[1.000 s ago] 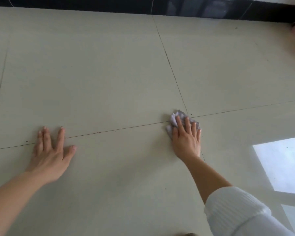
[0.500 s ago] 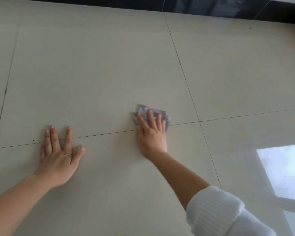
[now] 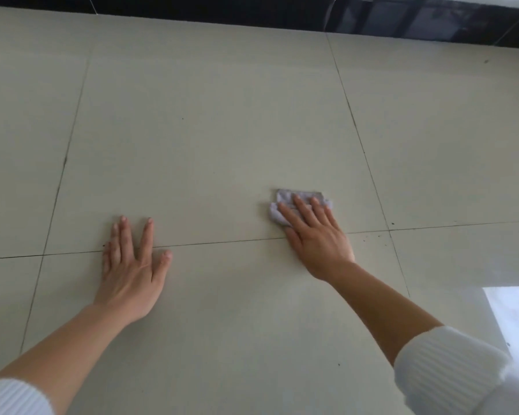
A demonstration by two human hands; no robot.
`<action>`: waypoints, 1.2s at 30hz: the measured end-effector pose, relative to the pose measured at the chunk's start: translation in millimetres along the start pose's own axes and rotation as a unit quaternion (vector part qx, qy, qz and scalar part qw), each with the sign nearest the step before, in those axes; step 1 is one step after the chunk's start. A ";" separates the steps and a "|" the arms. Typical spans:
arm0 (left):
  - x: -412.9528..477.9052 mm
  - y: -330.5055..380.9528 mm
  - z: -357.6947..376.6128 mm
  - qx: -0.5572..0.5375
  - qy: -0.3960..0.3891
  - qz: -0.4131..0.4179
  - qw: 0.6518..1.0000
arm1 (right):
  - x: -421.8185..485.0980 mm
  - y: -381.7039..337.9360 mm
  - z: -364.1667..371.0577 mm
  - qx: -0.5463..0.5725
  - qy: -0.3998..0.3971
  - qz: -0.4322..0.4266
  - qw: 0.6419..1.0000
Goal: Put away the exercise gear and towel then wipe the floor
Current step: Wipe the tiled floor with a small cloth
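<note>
Now I am watching the right hand [image 3: 315, 235] pressing a small grey cloth [image 3: 283, 196] flat against the floor [image 3: 210, 130], with its fingers lying straight over the cloth rather than curling round it. Over the last second the cloth has been sliding leftward, away from the crossing of the grout lines [image 3: 222, 242] and onto the tile just beyond the near line, where it is now lying. The left hand [image 3: 132, 271] is staying planted palm down with fingers splayed, holding nothing and sitting well apart from the cloth. I am judging that the wiping step is under way, though I cannot tell how much floor is left. I am seeing no basket, bin or other container, and no exercise gear or towel either.
</note>
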State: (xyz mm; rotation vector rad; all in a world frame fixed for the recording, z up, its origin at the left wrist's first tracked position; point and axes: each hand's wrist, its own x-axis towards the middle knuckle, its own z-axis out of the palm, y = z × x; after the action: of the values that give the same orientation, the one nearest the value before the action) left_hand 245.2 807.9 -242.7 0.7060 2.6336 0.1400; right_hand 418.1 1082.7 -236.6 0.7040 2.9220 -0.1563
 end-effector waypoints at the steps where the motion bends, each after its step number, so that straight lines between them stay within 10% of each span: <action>1: 0.0 -0.1 1.0 -0.001 0.003 0.003 1.000 | 6.4 11.9 -3.4 0.004 -0.012 0.055 0.998; 8: 1.1 -1.4 5.7 -0.008 0.039 0.008 0.999 | 66.0 -3.4 -8.0 0.162 -0.033 0.244 0.956; 20: 8.2 -6.9 -2.2 0.003 0.125 0.016 0.992 | 13.7 -94.5 11.4 0.042 -0.051 -0.247 0.967; 36: 127.0 -13.8 -31.5 -0.036 0.199 0.071 0.977 | 190.1 3.7 -11.6 0.089 -0.060 0.142 0.984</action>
State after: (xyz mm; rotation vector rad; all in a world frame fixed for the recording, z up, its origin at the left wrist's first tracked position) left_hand 125.8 859.5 -262.5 0.9227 2.9308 0.4603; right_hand 250.8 1172.2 -254.3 1.0864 2.6802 -0.4170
